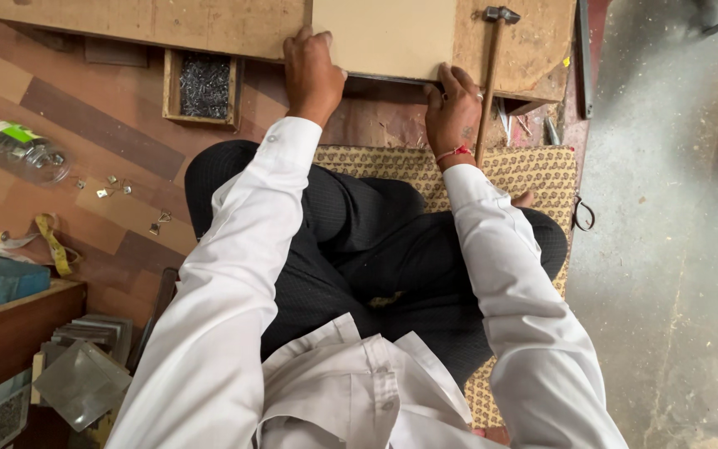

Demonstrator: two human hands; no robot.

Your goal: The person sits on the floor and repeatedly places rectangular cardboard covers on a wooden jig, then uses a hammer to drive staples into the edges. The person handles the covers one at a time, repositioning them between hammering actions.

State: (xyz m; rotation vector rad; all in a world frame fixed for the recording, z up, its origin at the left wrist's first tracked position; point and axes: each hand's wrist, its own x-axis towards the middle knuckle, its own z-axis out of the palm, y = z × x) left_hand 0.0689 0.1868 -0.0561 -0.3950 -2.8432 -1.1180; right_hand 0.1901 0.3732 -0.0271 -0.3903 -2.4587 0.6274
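Pale beige board [384, 37], flat and smooth-faced, lying on a worn wooden work surface [151, 25] in front of a person seated cross-legged on a patterned mat [533, 170]. Left hand [312, 76] presses on the board's near left corner, fingers curled over its edge; right hand [454, 112] grips the near right edge, fingers closed on it. Judged stiff, fairly light, slick on its face and prone to chipping at the corners; opposite edges offer the surest hold. Hammer [492, 75] rests just beside the board; a tray of nails [204, 86] sits left.
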